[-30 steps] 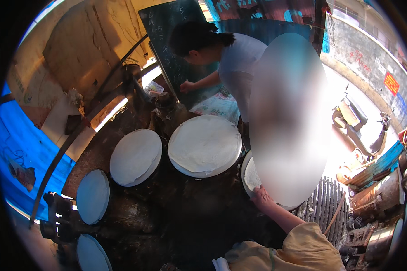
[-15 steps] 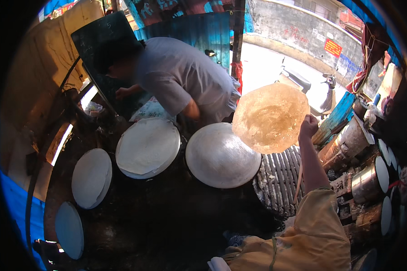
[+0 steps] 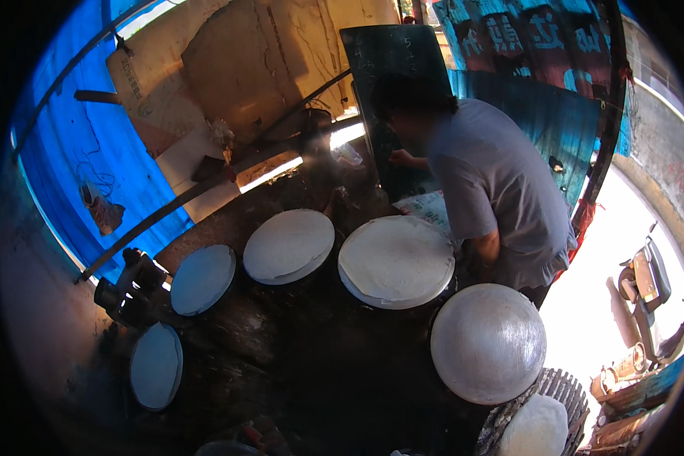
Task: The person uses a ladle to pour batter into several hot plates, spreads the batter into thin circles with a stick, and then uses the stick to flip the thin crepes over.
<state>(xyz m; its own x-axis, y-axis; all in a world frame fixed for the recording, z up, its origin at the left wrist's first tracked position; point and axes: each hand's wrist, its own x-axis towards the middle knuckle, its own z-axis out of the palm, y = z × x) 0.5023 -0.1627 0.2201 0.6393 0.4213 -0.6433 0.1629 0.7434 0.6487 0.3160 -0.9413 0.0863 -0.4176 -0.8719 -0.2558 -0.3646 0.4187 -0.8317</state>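
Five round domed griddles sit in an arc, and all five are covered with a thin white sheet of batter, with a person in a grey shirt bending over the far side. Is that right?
Not all five. In the head view the nearest-right griddle is bare, shiny metal; the other four griddles carry white sheets. The person in the grey shirt does bend over the far side.

Bare domed griddle (image 3: 488, 353) lower right; dough-covered domes (image 3: 396, 261) (image 3: 289, 245) beside it; co-worker (image 3: 494, 190) bent behind.

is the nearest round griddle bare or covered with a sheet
Bare: the nearest griddle shows shiny grey metal, while the next griddle carries a pale sheet.

Head view — high, steeply downward
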